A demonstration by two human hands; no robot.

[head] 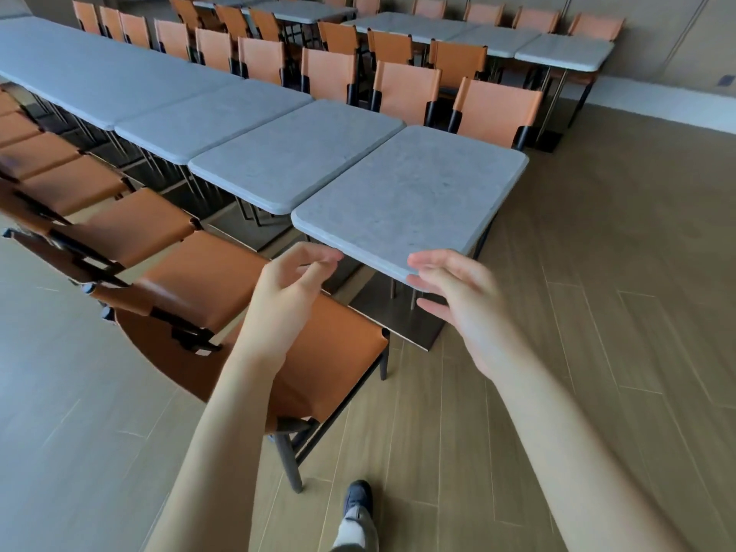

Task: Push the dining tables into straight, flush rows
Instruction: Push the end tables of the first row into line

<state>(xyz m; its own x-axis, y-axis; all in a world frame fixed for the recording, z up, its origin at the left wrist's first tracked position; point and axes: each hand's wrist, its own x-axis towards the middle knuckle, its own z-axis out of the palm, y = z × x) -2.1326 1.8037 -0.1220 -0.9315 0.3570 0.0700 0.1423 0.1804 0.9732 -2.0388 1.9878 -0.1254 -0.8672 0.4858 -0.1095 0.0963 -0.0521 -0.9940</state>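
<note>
A long row of grey stone-topped dining tables runs from the far left toward me. The end table point(410, 201) sits offset from its neighbour point(294, 157), shifted toward me and out of line with the row's edge. My left hand point(286, 284) hovers at the end table's near left edge with loosely curled fingers that hold nothing. My right hand point(458, 296) is at the near right corner, fingertips at the edge and thumb below it; contact is unclear.
An orange leather chair point(326, 352) stands right below my left arm, with more orange chairs lined along both sides of the row. A second row of tables point(565, 53) stands at the back right by the wall. Wooden floor point(597, 312) lies to the right.
</note>
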